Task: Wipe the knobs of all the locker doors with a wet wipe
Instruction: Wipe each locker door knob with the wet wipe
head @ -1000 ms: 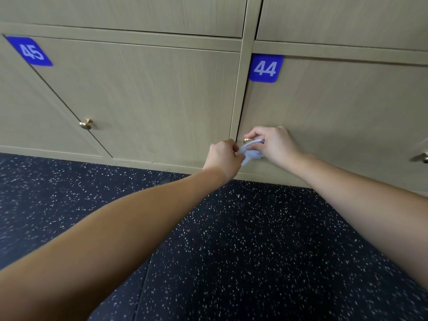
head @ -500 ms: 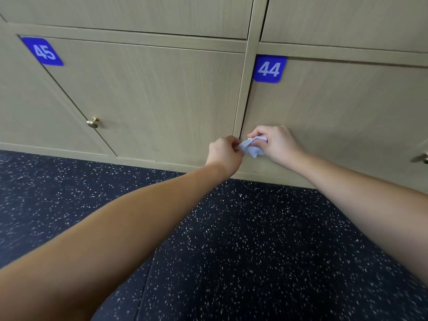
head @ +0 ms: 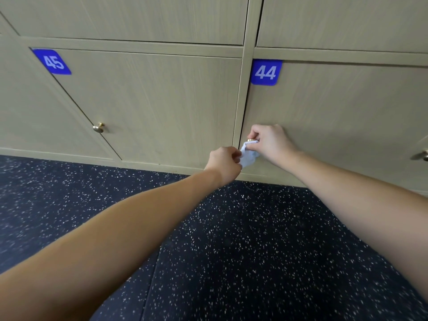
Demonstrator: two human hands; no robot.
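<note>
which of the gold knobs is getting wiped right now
The knob on door 44, just below the blue 44 plate: both hands hold the wet wipe against it. The knob on door 45 and the far-right knob stand bare.

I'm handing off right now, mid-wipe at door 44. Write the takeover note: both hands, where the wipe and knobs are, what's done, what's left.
Hands: right hand pinches the crumpled white wet wipe against the small brass knob of door 44; left hand grips the wipe's lower end.
Things: the blue 44 label marks the door being worked. The round brass knob of door 45 is bare, to the left. Another brass knob shows at the right edge.
Done: knob 44 is under the wipe, not finished for sure.
Left: finish 44, then the other knobs; which were already wiped cannot be told.
</note>
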